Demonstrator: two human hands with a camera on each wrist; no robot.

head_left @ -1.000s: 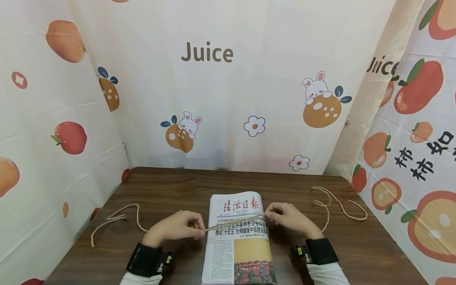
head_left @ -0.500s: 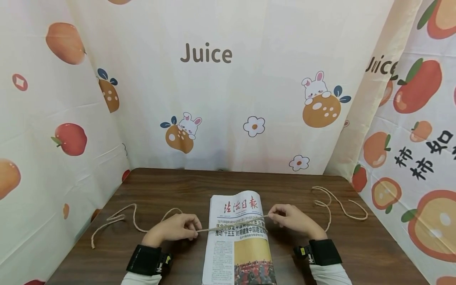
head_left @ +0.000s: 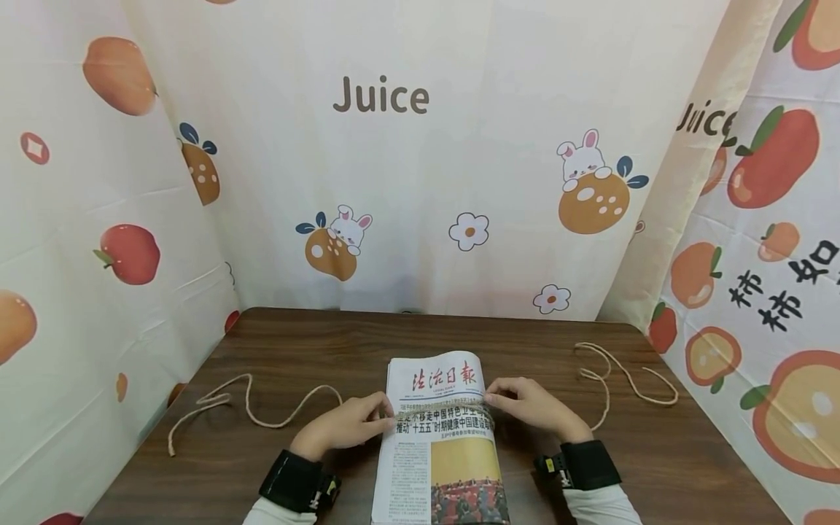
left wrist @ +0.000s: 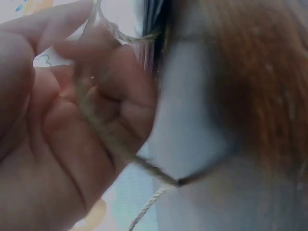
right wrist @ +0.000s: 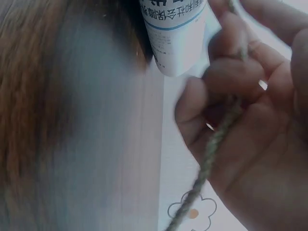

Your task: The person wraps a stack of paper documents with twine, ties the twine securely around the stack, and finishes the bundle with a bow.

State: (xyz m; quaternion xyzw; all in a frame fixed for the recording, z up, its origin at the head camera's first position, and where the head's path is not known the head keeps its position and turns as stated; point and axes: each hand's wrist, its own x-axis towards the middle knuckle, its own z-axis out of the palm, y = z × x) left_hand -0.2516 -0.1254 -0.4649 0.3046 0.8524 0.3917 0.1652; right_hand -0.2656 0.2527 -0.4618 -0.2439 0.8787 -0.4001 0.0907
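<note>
A folded newspaper point(head_left: 403, 467) lies on the table, with thin beige rope point(head_left: 442, 406) crossing its upper part. At the newspaper's left edge, my left hand point(head_left: 344, 424) pinches the rope; in the left wrist view the rope point(left wrist: 110, 137) runs over the palm and through curled fingers. My right hand point(head_left: 534, 405) holds the rope at the right edge. In the right wrist view, bent fingers close around the rope point(right wrist: 211, 144), and the newspaper's rounded side point(right wrist: 175, 43) shows beside them. The rope beneath the newspaper is hidden.
One loose rope end point(head_left: 197, 417) curves over the left of the brown wooden table point(head_left: 328, 339). The other rope end point(head_left: 623, 375) lies looped at the back right. White fruit-printed curtains point(head_left: 407, 175) enclose the table behind and on both sides.
My left hand first drifted slightly left, then came right to the newspaper's edge. My right hand went slightly right, then back left. The stretched rope now lies lower across the newspaper.
</note>
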